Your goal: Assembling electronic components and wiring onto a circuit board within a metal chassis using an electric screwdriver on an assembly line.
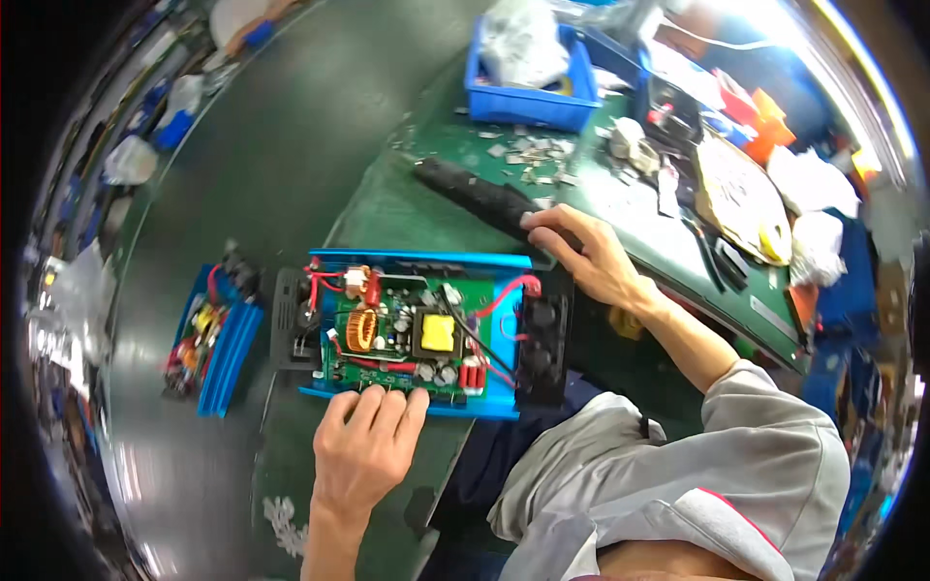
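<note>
A blue metal housing (465, 411) lies open-topped in front of me, with a green circuit board (397, 290) inside. The board carries a copper-wound coil (361, 330), a yellow-topped transformer (437, 332), capacitors and red and black wires. Black end panels sit at its left and right ends; the right one (542, 339) bears two round fan-like parts. My left hand (366, 445) curls its fingers over the housing's near edge. Beyond the far right corner, my right hand (593, 257) pinches its fingertips at the near end of a long black tool-like object (470, 194). A small pale piece shows at those fingertips, too small to name.
Another blue housing with wired parts (215, 334) stands to the left. Scattered small metal pieces (535, 157) lie near a blue bin (533, 105) holding a plastic bag. At right are black-handled pliers (712, 257), bags and orange items. White scraps (284, 525) lie at lower left.
</note>
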Demonstrator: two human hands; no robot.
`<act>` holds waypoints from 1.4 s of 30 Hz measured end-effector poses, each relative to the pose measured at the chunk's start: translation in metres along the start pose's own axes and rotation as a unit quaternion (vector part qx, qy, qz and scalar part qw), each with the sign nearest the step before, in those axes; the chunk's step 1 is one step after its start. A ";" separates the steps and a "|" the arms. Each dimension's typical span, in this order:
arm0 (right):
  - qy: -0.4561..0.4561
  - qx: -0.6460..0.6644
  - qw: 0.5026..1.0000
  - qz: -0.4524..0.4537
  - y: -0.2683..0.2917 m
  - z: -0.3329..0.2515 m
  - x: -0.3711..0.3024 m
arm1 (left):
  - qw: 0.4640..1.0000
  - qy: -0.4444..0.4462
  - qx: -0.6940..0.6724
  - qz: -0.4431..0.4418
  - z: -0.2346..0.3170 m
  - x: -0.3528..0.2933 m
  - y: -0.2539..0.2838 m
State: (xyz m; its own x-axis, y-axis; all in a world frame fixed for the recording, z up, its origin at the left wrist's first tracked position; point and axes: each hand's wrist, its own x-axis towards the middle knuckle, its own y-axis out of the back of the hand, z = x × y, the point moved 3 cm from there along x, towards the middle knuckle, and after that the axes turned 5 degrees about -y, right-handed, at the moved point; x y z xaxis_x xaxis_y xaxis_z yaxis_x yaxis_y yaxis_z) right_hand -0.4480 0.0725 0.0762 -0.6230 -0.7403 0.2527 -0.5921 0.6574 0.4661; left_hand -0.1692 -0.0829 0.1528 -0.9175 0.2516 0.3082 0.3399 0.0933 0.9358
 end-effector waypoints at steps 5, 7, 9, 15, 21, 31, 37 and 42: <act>-0.076 0.038 0.993 -0.077 -0.008 0.000 -0.009 | 0.996 -0.072 -0.015 -0.058 -0.027 -0.014 -0.032; -0.081 0.045 0.986 -0.142 -0.024 -0.005 -0.013 | 0.998 -0.002 -0.027 -0.057 -0.045 -0.028 -0.030; -0.102 0.088 0.966 -0.218 -0.047 -0.012 -0.027 | 0.989 0.151 -0.002 -0.008 -0.052 -0.038 -0.026; -0.089 0.076 0.958 -0.260 -0.079 -0.031 -0.036 | 0.823 0.508 -0.254 -0.007 -0.029 -0.055 -0.045; -0.145 0.199 0.898 -0.364 -0.098 -0.041 -0.064 | 0.849 0.469 -0.240 -0.049 -0.066 -0.046 -0.064; -0.041 0.106 0.963 -0.243 -0.103 -0.020 -0.033 | 0.887 0.372 -0.272 -0.043 -0.143 -0.016 -0.086; -0.100 0.014 0.989 -0.107 -0.082 0.003 0.000 | 0.864 0.385 -0.320 -0.058 -0.140 -0.016 -0.085; -0.084 0.020 0.992 -0.094 -0.081 0.004 0.010 | 0.904 0.385 -0.186 -0.022 -0.107 -0.017 -0.038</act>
State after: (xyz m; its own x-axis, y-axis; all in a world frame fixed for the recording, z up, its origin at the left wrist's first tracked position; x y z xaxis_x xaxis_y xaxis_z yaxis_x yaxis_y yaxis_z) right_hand -0.4086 0.0118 0.0372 -0.5750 -0.8180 0.0178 -0.7228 0.5181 0.4573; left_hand -0.1886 -0.1941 0.1304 -0.8488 -0.5031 0.1628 0.3380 -0.2794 0.8987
